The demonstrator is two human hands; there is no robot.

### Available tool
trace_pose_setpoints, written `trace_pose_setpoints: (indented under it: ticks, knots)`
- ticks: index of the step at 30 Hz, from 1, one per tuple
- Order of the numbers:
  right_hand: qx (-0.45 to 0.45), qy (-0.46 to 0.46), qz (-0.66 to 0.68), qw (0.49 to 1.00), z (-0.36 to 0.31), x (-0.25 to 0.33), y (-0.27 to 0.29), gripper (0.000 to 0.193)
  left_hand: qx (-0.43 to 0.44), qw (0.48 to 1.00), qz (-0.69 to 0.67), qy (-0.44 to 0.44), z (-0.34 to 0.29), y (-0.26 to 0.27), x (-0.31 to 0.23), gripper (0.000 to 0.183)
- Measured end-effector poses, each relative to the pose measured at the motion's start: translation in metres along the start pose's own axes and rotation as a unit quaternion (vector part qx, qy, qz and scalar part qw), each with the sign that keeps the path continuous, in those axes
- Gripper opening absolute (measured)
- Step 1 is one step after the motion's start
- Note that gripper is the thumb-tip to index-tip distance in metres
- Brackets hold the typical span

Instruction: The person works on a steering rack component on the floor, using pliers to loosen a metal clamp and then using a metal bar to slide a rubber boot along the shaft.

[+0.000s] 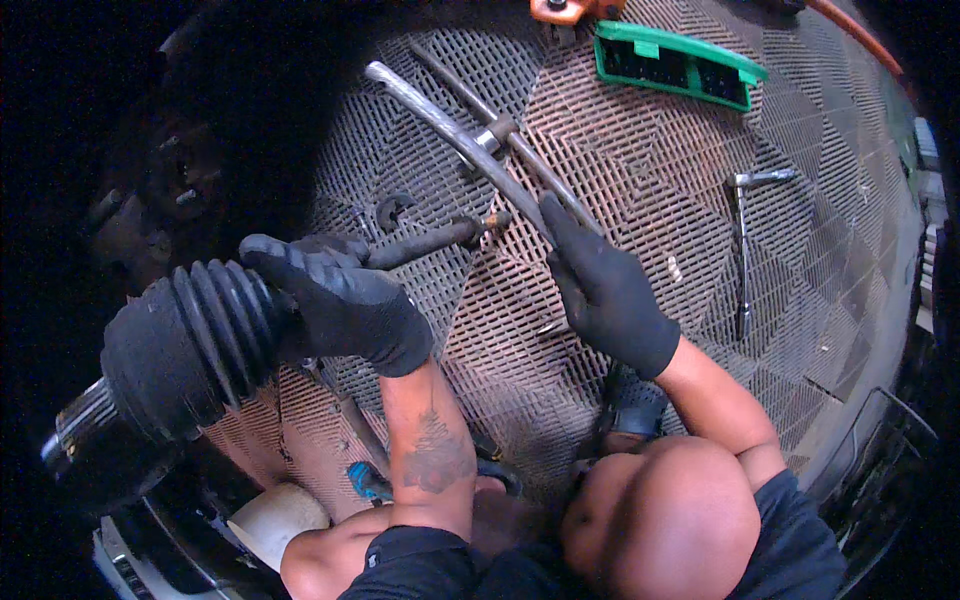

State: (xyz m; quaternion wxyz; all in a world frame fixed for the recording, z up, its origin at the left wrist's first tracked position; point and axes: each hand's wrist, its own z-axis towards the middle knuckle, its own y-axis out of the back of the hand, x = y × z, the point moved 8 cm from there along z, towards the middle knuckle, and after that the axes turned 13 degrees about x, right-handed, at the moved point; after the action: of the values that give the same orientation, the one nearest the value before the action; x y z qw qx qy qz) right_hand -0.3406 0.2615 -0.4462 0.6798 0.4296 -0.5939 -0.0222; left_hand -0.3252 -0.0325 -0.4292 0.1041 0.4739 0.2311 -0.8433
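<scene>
My left hand, in a dark work glove, is closed around the narrow end of a black ribbed rubber boot on a drive axle. The axle's shiny metal end sticks out at the lower left. My right hand, also gloved, grips the near end of a long grey metal pipe, which slants up to the left. Beside the pipe lies a thinner steel bar with a chrome socket at its middle. Past my left fingers runs a dark rod with a brass-coloured tip; its other end is hidden.
The floor is perforated tile. A ratchet with a long shaft lies at the right. Farther off are a green-rimmed black tray, an orange metal tool base and an orange hose. Dark vehicle parts fill the left side.
</scene>
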Motion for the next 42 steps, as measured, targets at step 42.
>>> trace_pose_setpoints:
  ticks: [42]
  knots:
    - [0.061, -0.032, 0.107, 0.992, 0.014, -0.023, -0.034, 0.053, 0.146, 0.961, 0.236, -0.008, 0.011, -0.083, -0.045, 0.016]
